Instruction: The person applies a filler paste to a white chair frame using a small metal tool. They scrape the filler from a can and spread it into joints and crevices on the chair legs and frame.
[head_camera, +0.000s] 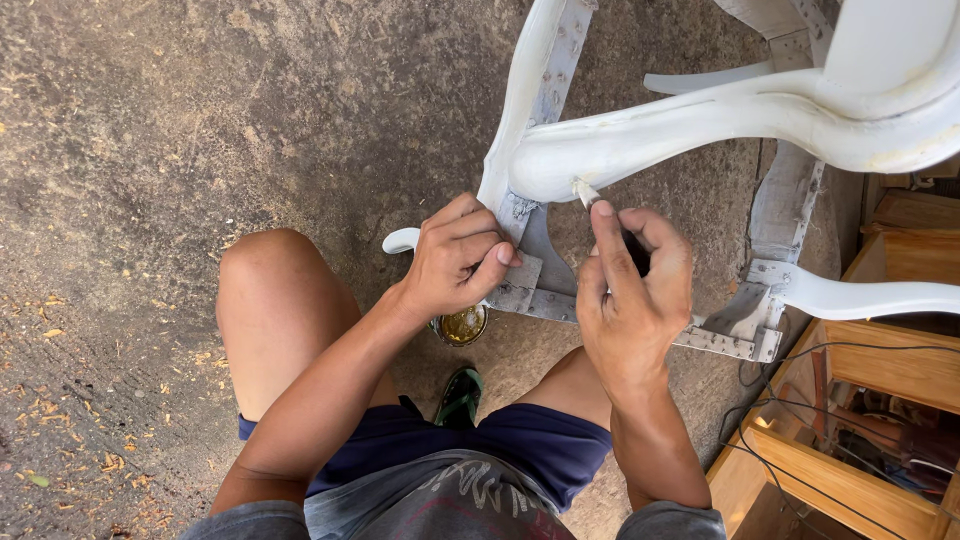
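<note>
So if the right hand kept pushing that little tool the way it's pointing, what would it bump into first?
Probably the white curved chair leg: the tool tip in the right hand looks already against it, though depth is hard to judge.

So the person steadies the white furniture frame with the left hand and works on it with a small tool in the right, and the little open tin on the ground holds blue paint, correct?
Not quite: the head view shows the tin holding an amber, yellowish-brown liquid, not blue paint. The rest stands: the left hand grips the white frame, and the right hand holds a small tool against it.
</note>
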